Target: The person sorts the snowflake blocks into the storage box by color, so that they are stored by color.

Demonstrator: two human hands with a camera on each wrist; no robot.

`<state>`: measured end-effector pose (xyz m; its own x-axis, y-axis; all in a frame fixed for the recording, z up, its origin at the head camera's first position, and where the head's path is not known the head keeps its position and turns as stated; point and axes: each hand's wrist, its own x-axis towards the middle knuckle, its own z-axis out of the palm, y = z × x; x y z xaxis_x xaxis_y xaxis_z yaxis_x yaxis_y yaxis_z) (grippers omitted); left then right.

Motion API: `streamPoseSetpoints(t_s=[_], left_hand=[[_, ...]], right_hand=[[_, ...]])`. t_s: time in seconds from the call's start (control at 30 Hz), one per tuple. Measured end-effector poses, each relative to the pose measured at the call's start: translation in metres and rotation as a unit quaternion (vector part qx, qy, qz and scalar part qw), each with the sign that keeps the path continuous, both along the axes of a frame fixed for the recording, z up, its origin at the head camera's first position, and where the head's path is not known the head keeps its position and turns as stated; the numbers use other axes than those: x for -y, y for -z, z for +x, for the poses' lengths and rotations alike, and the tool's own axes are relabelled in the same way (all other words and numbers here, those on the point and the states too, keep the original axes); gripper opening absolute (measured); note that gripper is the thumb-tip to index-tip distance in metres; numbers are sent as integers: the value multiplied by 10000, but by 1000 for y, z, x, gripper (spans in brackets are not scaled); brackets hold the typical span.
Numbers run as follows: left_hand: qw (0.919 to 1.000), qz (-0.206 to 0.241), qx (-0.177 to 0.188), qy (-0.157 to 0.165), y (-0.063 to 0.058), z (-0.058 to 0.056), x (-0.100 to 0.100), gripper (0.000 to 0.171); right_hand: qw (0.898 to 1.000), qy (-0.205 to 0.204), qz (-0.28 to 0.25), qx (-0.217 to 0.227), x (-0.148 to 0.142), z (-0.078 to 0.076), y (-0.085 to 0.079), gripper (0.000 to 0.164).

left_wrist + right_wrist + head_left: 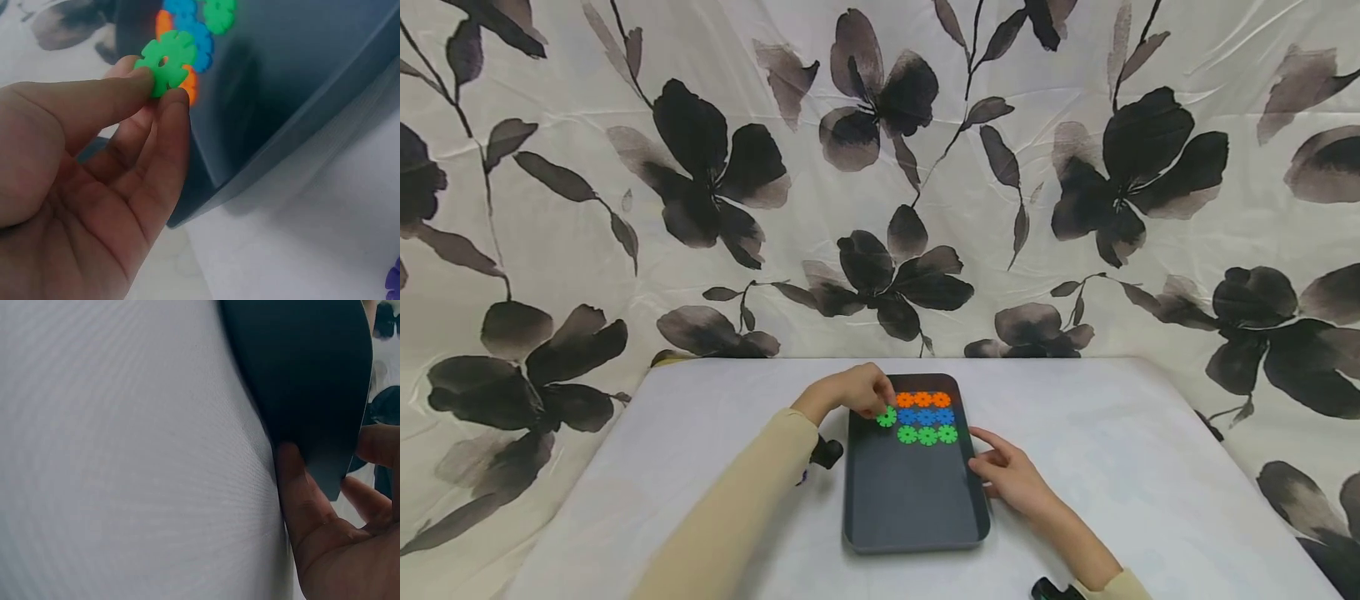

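Between thumb and fingertips, my left hand (862, 392) pinches a green notched plastic disc (167, 59) with a small slot at its centre. It is held over the upper left of a dark grey tray (913, 500). Beside it in the tray lie rows of similar discs: orange discs (922, 400) at the back, blue discs (926, 417) in the middle and green discs (927, 436) nearest me. My right hand (1011, 475) touches the tray's right side, its fingertips (290, 456) against the outer wall and at the rim.
The tray stands on a white-covered table (1120, 467). A purple notched disc (394, 281) lies on the cloth left of the tray, mostly cut off. A floral cloth (880, 183) hangs behind the table's far edge.
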<state>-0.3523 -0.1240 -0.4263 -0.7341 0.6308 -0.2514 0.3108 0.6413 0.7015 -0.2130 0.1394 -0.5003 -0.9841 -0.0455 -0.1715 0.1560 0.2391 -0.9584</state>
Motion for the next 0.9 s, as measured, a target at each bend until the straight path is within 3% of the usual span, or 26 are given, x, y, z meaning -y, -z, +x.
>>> streamPoseSetpoints(t_s=[0.17, 0.5, 0.9], left_hand=[[9994, -322, 106, 72, 4, -8, -11, 14], [9974, -636, 350, 48, 7, -13, -9, 18], [9954, -935, 194, -52, 17, -16, -15, 18]], right_hand=[[10000, -35, -59, -17, -3, 0, 0, 54], [9998, -189, -81, -76, -4, -2, 2, 55], [9999, -118, -59, -36, -5, -2, 3, 54]])
